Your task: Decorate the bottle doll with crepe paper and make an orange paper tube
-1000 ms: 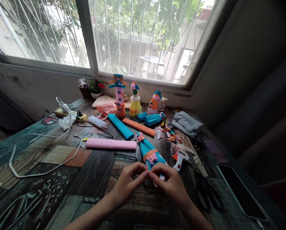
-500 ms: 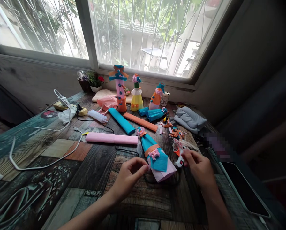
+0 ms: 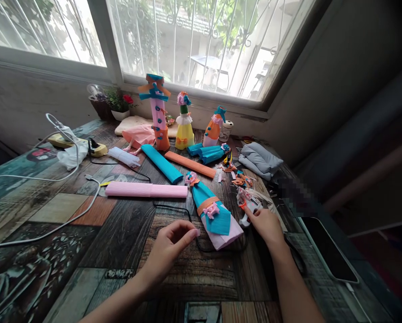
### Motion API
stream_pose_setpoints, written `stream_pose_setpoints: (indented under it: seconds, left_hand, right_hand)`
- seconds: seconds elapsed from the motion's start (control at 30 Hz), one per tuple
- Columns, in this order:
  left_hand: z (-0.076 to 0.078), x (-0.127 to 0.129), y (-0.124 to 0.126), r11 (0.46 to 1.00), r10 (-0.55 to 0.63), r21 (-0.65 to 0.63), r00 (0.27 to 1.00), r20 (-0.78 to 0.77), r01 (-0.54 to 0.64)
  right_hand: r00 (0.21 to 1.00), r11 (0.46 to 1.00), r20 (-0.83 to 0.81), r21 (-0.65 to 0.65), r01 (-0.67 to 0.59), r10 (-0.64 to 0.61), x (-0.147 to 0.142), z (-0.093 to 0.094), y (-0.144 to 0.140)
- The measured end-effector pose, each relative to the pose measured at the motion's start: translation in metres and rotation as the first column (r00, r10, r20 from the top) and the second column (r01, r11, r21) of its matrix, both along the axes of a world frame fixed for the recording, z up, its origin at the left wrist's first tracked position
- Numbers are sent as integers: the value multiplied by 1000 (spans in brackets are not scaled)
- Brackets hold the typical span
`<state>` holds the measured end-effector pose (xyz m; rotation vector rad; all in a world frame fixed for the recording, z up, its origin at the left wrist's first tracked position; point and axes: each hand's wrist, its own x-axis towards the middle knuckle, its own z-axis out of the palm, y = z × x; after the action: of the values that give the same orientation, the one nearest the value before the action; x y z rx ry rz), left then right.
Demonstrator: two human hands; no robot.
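Observation:
A bottle doll [image 3: 211,216] dressed in blue crepe paper, with an orange band and a pink bow, lies on the patterned table [image 3: 86,233] between my hands. My left hand [image 3: 169,251] hovers just left of it, thumb and forefinger pinched on a tiny pink paper piece [image 3: 196,232]. My right hand [image 3: 264,224] lies to the doll's right, its fingers closed on the handle of a white and orange glue gun [image 3: 248,207]. A black cord [image 3: 201,247] loops under the doll.
Pink [image 3: 147,189], blue [image 3: 162,163] and orange [image 3: 190,164] crepe rolls lie behind the doll. Three decorated bottles [image 3: 184,123] stand by the window. Paper scraps [image 3: 241,179], a grey cloth [image 3: 259,161], scissors [image 3: 295,258], a dark tablet [image 3: 329,249] sit right; a white cable [image 3: 36,179] left.
My hands, joined on the pink piece in front of the doll, have parted. The right hand swung right to the glue gun and took its handle. The left kept the piece.

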<state>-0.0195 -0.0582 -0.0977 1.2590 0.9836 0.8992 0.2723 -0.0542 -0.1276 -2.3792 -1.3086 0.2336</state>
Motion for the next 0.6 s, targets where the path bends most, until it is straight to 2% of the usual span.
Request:
stream_pose_setpoints:
  seconds: [0.17,0.33,0.43,0.53,0.6]
  left_hand:
    - [-5,1,-2,998,-66,-17,998,-19,66]
    - [-2,0,-1,998,-56,-10,996,-70,55]
    - [-1,0,1,999,-41,-11,995,-86,40]
    - [-3,1,2,999,-44,-7,995,-92,44]
    - [-5,1,3,999,-48,-4,994,-94,48]
  right_hand:
    - [992,993,-125,113,25,-11,-2,1,-2]
    - [918,946,-397,296,132,-4,-3,12,-11]
    - [822,884,-565,420,204,78,-7,21,-15]
    - [739,801,-653,526,286,165,-18,35,-20]
    - [646,754,-722,563,339,249,-29,45,-26]
